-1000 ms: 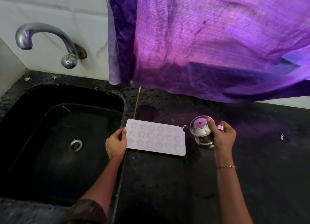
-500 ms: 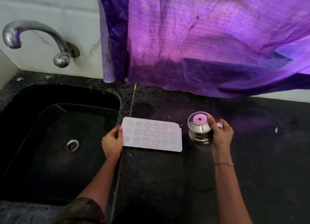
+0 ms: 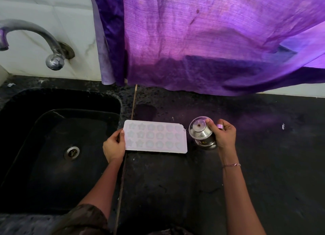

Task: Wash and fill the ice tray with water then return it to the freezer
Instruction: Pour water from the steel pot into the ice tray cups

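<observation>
A pale ice tray [image 3: 155,136] with star and round moulds lies flat on the black counter [image 3: 175,190], just right of the sink. My left hand [image 3: 114,145] holds its left short edge, thumb on top. A small steel pot [image 3: 202,132] is tilted with its mouth toward the tray's right end. My right hand [image 3: 223,134] grips that pot from the right, thumb on its rim. A thin thread of water runs from the pot's lip to the tray's right edge.
A black sink [image 3: 58,146] with a metal drain [image 3: 72,152] lies to the left. A steel tap [image 3: 31,39] juts from the white tiled wall above it. A purple curtain [image 3: 211,41] hangs over the counter's back edge.
The steel pot has tipped further toward the tray's right end. My left hand still holds the tray in the same spot.
</observation>
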A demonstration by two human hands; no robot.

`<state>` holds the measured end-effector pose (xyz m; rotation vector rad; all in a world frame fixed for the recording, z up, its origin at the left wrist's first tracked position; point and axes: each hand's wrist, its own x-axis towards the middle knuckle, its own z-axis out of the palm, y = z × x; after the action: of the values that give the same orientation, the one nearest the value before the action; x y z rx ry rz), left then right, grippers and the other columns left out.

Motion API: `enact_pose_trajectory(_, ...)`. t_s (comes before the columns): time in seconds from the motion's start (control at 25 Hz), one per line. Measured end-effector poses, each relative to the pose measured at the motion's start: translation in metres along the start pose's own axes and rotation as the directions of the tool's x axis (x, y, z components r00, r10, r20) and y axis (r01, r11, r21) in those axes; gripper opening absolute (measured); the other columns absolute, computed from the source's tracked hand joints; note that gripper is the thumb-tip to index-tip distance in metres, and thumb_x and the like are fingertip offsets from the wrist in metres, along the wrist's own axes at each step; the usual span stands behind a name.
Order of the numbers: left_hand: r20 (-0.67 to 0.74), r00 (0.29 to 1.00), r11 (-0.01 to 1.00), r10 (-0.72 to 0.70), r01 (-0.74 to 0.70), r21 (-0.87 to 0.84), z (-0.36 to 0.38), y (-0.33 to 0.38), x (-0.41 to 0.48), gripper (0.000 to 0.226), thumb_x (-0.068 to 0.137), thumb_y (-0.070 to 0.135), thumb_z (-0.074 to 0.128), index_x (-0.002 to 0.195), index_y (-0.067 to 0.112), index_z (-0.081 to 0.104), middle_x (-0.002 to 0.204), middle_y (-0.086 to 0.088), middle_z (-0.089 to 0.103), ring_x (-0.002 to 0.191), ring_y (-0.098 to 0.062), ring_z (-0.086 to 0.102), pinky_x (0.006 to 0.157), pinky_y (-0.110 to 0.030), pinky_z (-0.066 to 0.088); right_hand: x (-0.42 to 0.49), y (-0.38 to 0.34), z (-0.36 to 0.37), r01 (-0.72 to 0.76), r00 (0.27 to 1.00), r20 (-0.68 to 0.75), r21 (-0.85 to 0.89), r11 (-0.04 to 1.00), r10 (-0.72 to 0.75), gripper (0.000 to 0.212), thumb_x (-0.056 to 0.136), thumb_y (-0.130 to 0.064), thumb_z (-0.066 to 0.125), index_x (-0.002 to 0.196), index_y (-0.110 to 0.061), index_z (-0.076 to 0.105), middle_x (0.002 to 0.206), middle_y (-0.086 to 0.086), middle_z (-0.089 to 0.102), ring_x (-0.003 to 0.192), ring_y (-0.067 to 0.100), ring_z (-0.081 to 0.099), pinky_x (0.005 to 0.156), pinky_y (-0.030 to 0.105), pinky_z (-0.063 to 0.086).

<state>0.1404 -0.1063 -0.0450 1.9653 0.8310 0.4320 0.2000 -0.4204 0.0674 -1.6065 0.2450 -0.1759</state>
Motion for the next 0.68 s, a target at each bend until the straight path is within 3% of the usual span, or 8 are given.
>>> enact_pose_trajectory(0.2,-0.001,1.0,1.0,-0.001,0.001,-0.001,0.0003,0.0013,-0.0005,0.023,0.091,0.027,0.059,0.105,0.016,0.073,0.081,-0.013,0.072,0.077,-0.028,0.066,0.069,-0.031,0.047,-0.0003,-0.0008,0.0017,0.017,0.999,0.031,-0.083,0.996,-0.014,0.05,0.076,-0.011,0.075,0.053,-0.017,0.031,0.054,0.003,0.032,0.054,0.013,0.03,0.052,0.025,0.03)
enact_pose_trajectory(0.32,0.001,1.0,1.0,0.005,-0.005,-0.002,0.0004,0.0003,-0.0001,0.023,0.091,0.026,0.059,0.105,0.016,0.073,0.079,-0.012,0.072,0.075,-0.028,0.066,0.067,-0.029,0.047,-0.0006,-0.0007,0.0029,0.023,0.999,0.032,-0.096,0.995,-0.02,0.051,0.076,-0.012,0.076,0.052,-0.018,0.031,0.051,-0.001,0.032,0.053,0.011,0.029,0.05,0.023,0.03)
enact_pose_trajectory(0.44,0.002,1.0,1.0,0.001,-0.001,-0.007,0.0004,-0.0001,-0.0003,0.023,0.091,0.026,0.059,0.106,0.016,0.073,0.078,-0.012,0.071,0.074,-0.027,0.066,0.066,-0.027,0.045,-0.0003,0.0,0.0034,0.02,0.999,0.038,-0.092,0.996,-0.017,0.051,0.076,-0.012,0.076,0.052,-0.018,0.031,0.047,-0.007,0.032,0.05,0.008,0.03,0.047,0.02,0.031)
enact_pose_trajectory(0.68,-0.01,1.0,1.0,0.004,-0.004,-0.005,0.0012,-0.0006,0.0003,0.023,0.091,0.028,0.059,0.106,0.016,0.073,0.082,-0.013,0.073,0.079,-0.027,0.066,0.07,-0.029,0.047,0.0037,0.0027,-0.0004,-0.018,1.0,0.01,-0.01,1.0,0.018,0.054,0.076,-0.01,0.076,0.049,-0.024,0.031,0.057,0.002,0.032,0.058,0.016,0.032,0.054,0.027,0.032)
